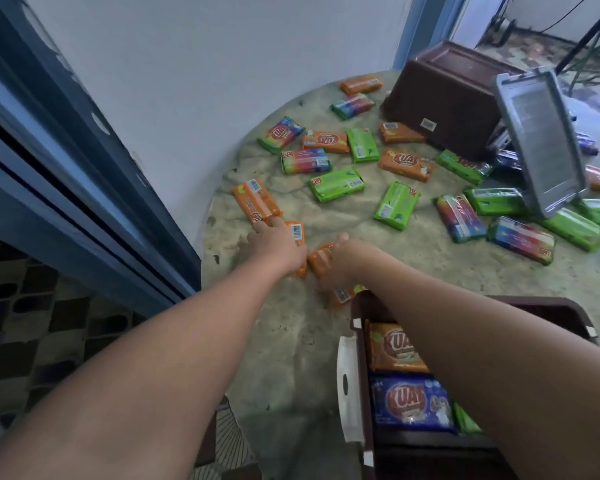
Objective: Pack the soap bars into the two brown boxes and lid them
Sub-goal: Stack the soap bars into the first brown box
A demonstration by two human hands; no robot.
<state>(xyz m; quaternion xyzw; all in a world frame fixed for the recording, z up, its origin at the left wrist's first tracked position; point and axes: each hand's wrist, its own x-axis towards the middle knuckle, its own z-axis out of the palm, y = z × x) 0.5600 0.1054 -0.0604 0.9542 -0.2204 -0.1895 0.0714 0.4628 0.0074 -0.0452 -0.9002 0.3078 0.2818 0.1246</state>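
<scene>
Several wrapped soap bars, orange, green and multicoloured, lie scattered on the round table (291,341). My left hand (274,242) reaches over an orange bar (297,233) with its fingertips touching another orange bar (255,202). My right hand (343,263) grips an orange bar (321,258) near a further orange one (342,296). An open brown box (364,393) at the bottom right holds an orange bar (395,348), a blue bar (413,403) and a green one. A second brown box (444,98) lies tipped over at the back right.
A grey lid (541,140) leans against the tipped box, with dark blue bars behind it. A white wall and a blue door frame (66,168) border the table on the left. A patterned floor lies below at the left.
</scene>
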